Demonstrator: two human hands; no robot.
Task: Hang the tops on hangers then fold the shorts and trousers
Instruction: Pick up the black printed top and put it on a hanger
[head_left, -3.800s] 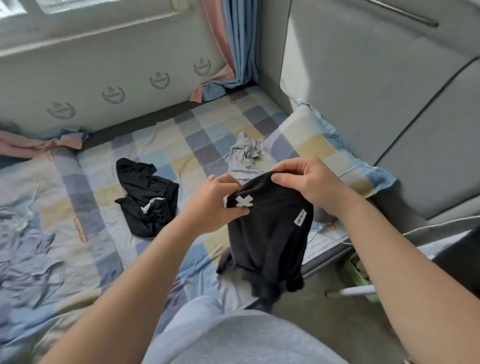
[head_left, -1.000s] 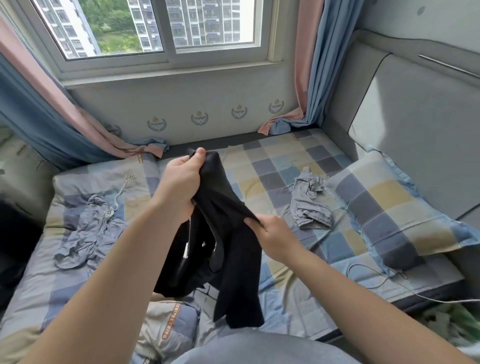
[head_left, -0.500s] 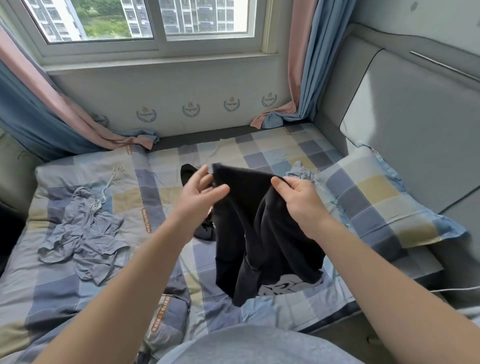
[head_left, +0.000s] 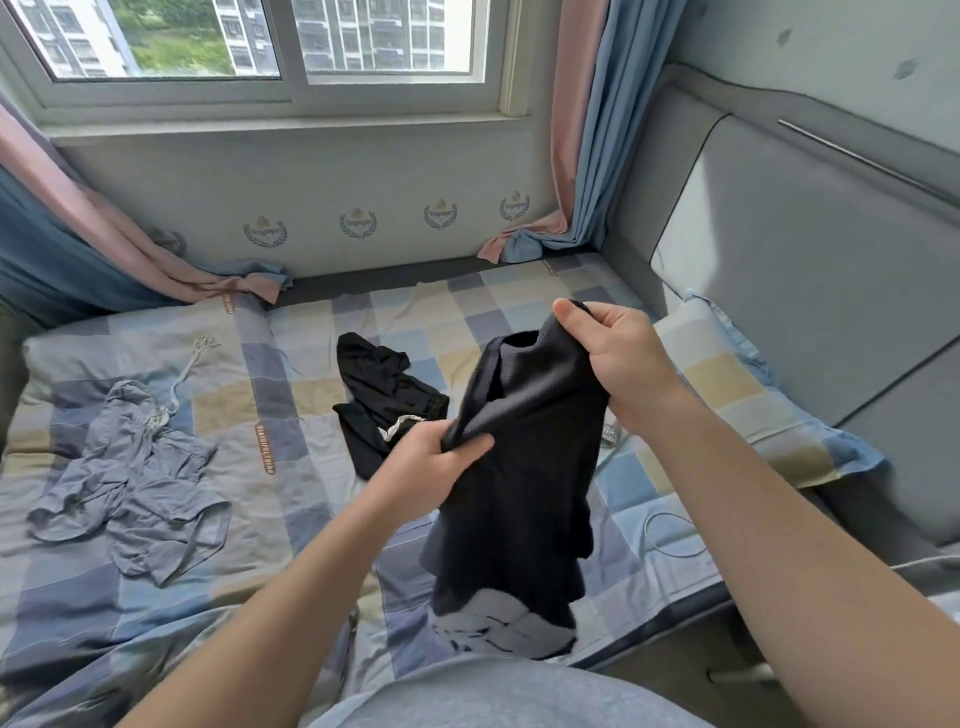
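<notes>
I hold a black garment (head_left: 524, 467) up over the bed, its lower end with a white print hanging near the mattress edge. My right hand (head_left: 618, 364) grips its top edge, raised high. My left hand (head_left: 441, 467) pinches the cloth lower down on its left side. A second black garment with a white drawstring (head_left: 379, 400) lies crumpled on the checked bedsheet (head_left: 311, 332) behind my left hand. A grey-blue garment with a cord (head_left: 135, 467) lies spread on the left of the bed. No hanger is in sight.
A checked pillow (head_left: 753, 395) lies at the right against the grey padded headboard (head_left: 805, 260). A thin white cable (head_left: 670, 535) loops on the sheet near the bed's right edge. Curtains (head_left: 576, 156) hang by the window behind the bed.
My right hand has risen with the garment's top edge while my left hand dropped lower and took a new pinch on its side. The garment now hangs slanted instead of level.
</notes>
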